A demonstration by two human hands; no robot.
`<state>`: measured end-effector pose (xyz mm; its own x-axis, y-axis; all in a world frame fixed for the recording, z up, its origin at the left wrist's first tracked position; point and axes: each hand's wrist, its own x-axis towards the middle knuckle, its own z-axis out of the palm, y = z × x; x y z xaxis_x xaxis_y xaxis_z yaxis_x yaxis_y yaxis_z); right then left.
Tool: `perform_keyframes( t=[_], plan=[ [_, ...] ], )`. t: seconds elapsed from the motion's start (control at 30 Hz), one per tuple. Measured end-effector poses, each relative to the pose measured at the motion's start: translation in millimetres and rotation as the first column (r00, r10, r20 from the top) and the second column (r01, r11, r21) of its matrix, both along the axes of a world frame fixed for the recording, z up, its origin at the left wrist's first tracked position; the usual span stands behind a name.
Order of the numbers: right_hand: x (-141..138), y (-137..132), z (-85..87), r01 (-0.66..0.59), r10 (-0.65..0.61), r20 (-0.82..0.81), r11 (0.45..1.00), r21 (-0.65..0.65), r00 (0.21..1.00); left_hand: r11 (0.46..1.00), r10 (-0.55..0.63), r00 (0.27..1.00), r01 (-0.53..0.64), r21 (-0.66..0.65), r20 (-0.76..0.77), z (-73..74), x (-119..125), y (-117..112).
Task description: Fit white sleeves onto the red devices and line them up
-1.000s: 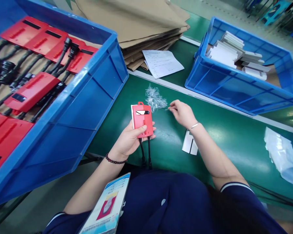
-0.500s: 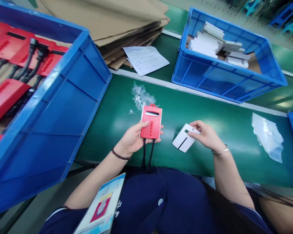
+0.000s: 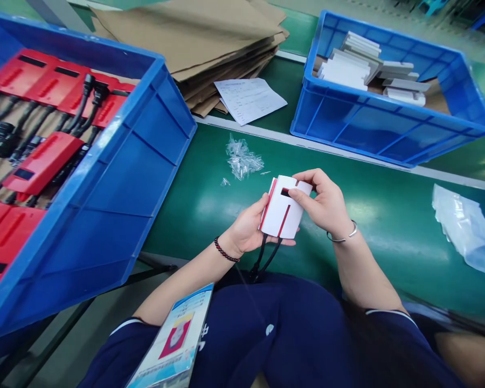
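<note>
My left hand [image 3: 253,223] is closed around a red device case [image 3: 269,203], whose left edge shows under a white cover. Two black cables [image 3: 262,253] hang from its lower end. My right hand [image 3: 323,199] grips the white cover [image 3: 293,215] at its upper right, thumb on the front and fingers behind the top edge. The cover lies over the red case, a little off to the right. Red shows through its long slit, and its small window looks dark. Whether the two parts are locked together I cannot tell.
At left stands a blue crate [image 3: 145,140] of red cases with black cables. Another blue crate [image 3: 359,124] at the back holds white covers. Small clear plastic pieces [image 3: 242,158], a paper sheet [image 3: 253,99], brown cardboard [image 3: 210,37] and a plastic bag [image 3: 463,226] lie around.
My right hand has brought the white cover left and onto the red case, which now sits mostly hidden beneath it. The camera view has shifted slightly.
</note>
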<state>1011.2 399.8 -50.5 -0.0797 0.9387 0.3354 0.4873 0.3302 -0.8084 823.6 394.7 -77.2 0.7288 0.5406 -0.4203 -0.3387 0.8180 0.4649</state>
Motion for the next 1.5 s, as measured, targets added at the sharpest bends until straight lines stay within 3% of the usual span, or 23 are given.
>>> perform_keyframes(
  t=[0.1, 0.17, 0.37, 0.7, 0.8, 0.9, 0.97, 1.17, 1.5],
  plan=[
    [-1, 2, -1.4, 0.042, -0.062, 0.117, 0.985, 0.165, 0.991, 1.000, -0.003, 0.998, 0.003, 0.009, 0.061, 1.6, -2, -2],
    [-2, 3, -3.3, 0.049, -0.077, 0.136, 0.979, 0.198, 0.988, 1.000, 0.006, 0.997, -0.006, 0.006, 0.072, 2.3, -2, -3],
    [-1, 3, -7.3, 0.057, -0.085, 0.144, 0.981, 0.183, 0.986, 1.000, 0.012, 0.997, -0.012, 0.001, 0.077, 8.0, 1, -5],
    [-1, 5, -11.1, 0.051, -0.059, 0.059, 0.990, 0.128, 0.996, 0.993, 0.038, 0.998, -0.044, 0.109, 0.056, 14.2, 0, -9],
    [-1, 4, -13.9, 0.060, -0.057, -0.075, 0.998, 0.032, 0.996, 0.991, 0.035, 0.995, -0.046, 0.129, 0.091, 14.6, -2, -10],
    [-1, 3, -17.3, 0.000, -0.066, -0.289, 0.975, -0.222, 0.955, 0.985, 0.065, 0.995, -0.075, 0.156, 0.071, 16.1, -2, -12],
    [-2, 2, -19.3, -0.070, -0.072, -0.408, 0.944, -0.323, 0.910, 0.983, 0.078, 0.996, -0.085, 0.165, 0.050, 16.9, -2, -14],
    [-5, 1, -19.5, -0.125, -0.089, -0.550, 0.932, -0.340, 0.831, 0.979, 0.090, 0.996, -0.092, 0.183, 0.019, 17.0, -1, -15],
    [-6, 2, -13.0, -0.128, -0.093, -0.549, 0.927, -0.352, 0.831, 0.970, 0.087, 0.996, -0.085, 0.228, 0.004, 17.9, -2, -14]
  ],
)
